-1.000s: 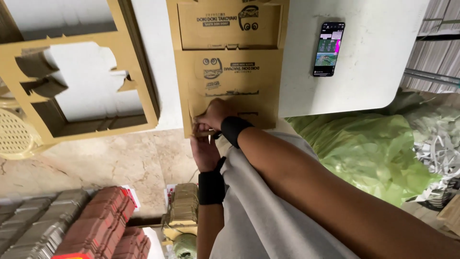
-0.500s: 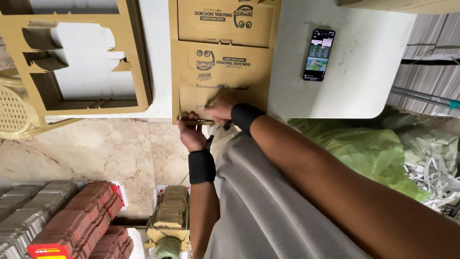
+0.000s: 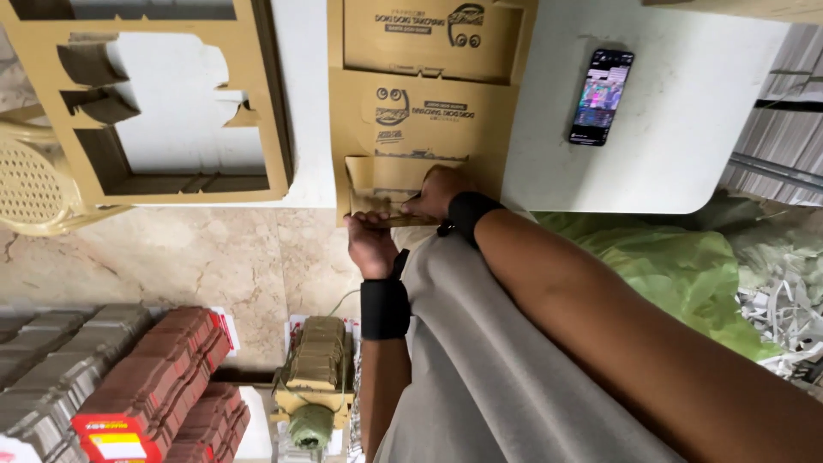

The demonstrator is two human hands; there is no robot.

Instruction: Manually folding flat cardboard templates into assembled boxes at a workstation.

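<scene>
phone (image 3: 601, 97), cutout scrap sheet (image 3: 146, 99), poss. chair (image 3: 34, 184)

right hand (image 3: 435, 194) fingertips hidden behind cardboard flap (image 3: 386, 184) (prob. gripping); cardboard sheet (image 3: 429, 77) cut off at top.

Head view, steeply downward, close

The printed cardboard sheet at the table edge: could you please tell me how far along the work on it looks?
Done: a leftover cardboard frame with its shapes punched out lies to the left. In hand: the left hand and right hand both grip the near flap of the printed cardboard sheet, bending it. Left: the sheet's upper panels still lie flat.
</scene>
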